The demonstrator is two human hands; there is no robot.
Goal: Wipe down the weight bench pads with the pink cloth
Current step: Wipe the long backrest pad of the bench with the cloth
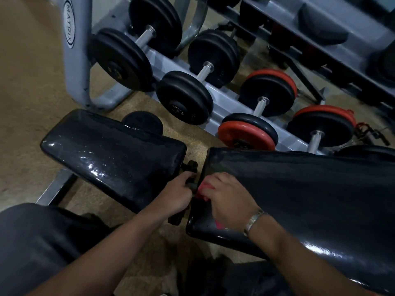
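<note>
Here, in the head view, the back pad (310,199) serves as landmark: a long, glossy black cushion whose near end faces a smaller seat pad (113,154) across a narrow gap. The right hand (230,199) lies on that near end, its fingers curled together and clamped on the pink cloth (205,186), which shows only as small patches ahead of the knuckles and beneath the palm. A metal bracelet (254,221) circles the right wrist. The left hand (177,195) is in the gap just beside the back pad's end, fingers closed around a dark frame fitting (190,167) between the two cushions. Beyond the back pad, a grey rack (224,103) carries black and red dumbbells (248,135). Both cushions show wet-looking glare, so how much has been wiped cannot be told.

Judged risks: with most of the cloth bunched under the palm, bare skin rather than fabric may drag over the vinyl, leaving streaks or missed strips. The left fingers sit in the hinge gap; if the back pad shifts under wiping pressure, they could be pinched. The bracelet may scuff the vinyl on a long stroke.
</note>
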